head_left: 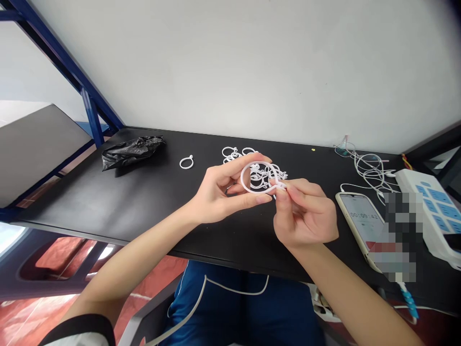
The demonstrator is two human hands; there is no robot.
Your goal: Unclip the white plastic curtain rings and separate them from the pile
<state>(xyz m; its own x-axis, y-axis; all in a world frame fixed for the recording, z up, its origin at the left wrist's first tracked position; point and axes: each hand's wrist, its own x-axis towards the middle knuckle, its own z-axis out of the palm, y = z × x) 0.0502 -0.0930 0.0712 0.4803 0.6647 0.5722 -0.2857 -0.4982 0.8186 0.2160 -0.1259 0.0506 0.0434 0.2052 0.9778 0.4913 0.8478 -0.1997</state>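
A white ring [242, 178] is held up at the centre of the frame, above a black table [151, 202], its round loop to the left and its small tab [280, 185] pointing to the right edge. Its long axis, from loop through tab, runs roughly level across the frame, dipping slightly at the tab end. The loop's open face is turned toward the camera.

The left hand [218, 194] is clamped on the loop, forefinger along the upper rim and thumb along the lower. The right hand [309, 211] is closed in a pinch on the tab, thumb and forefinger together around it; the fingertips hide part of it.

Behind the hands, near the centre, lies a pile of similar rings [281, 174], partly covered by them. One loose ring [186, 167] lies left of the pile, its tab toward the top. A crumpled black bag [133, 151] rests in the upper left; a phone [360, 216] lies at right, beside a white power strip [414, 182].
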